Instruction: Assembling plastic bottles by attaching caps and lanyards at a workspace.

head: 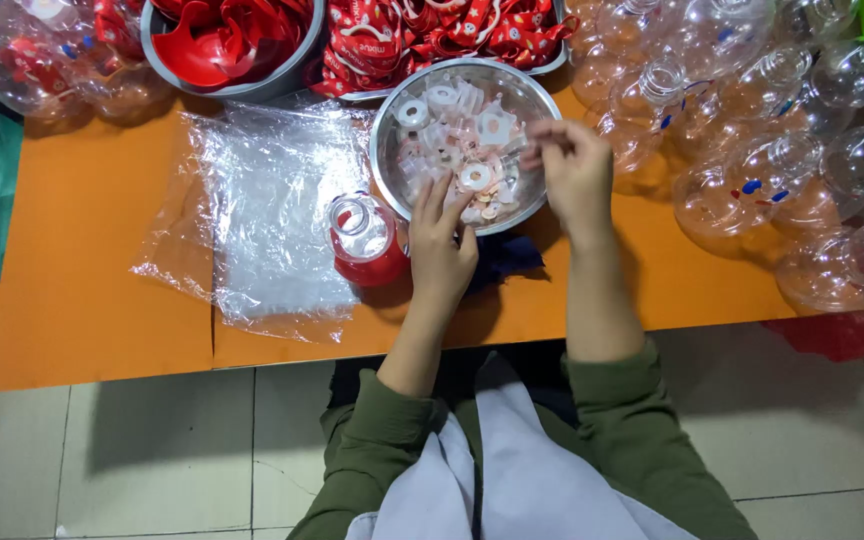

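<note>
Orange mat [82, 270] crowded; left hand [439, 245] open at bowl rim [384, 115], right hand [574, 170] pinched above.

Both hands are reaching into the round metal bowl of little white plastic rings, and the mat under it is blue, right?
Not quite: the head view shows the mat is orange, not blue. The rest holds: the left hand and right hand both reach into the round metal bowl of little white plastic rings.
</note>
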